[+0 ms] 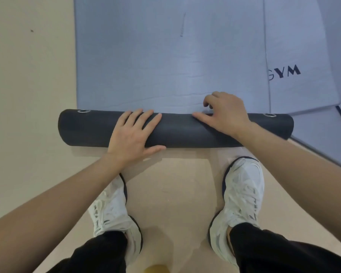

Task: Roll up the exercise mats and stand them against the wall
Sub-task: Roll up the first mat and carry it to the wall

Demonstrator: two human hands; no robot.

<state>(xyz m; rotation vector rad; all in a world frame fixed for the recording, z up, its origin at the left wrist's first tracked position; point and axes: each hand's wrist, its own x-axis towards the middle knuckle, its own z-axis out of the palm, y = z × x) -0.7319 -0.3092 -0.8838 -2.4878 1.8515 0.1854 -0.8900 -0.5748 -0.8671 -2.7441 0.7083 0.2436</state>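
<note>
A blue-grey exercise mat lies flat on the floor, stretching away from me. Its near end is curled into a dark roll with a metal eyelet near each end. My left hand presses flat on top of the roll, fingers straight and spread. My right hand rests on the roll's far edge, thumb lying along it and fingers loosely bent over the flat part of the mat.
A second blue-grey mat printed "GYM" lies to the right, overlapping further mats at the right edge. Beige floor runs along the left. My white sneakers stand just behind the roll.
</note>
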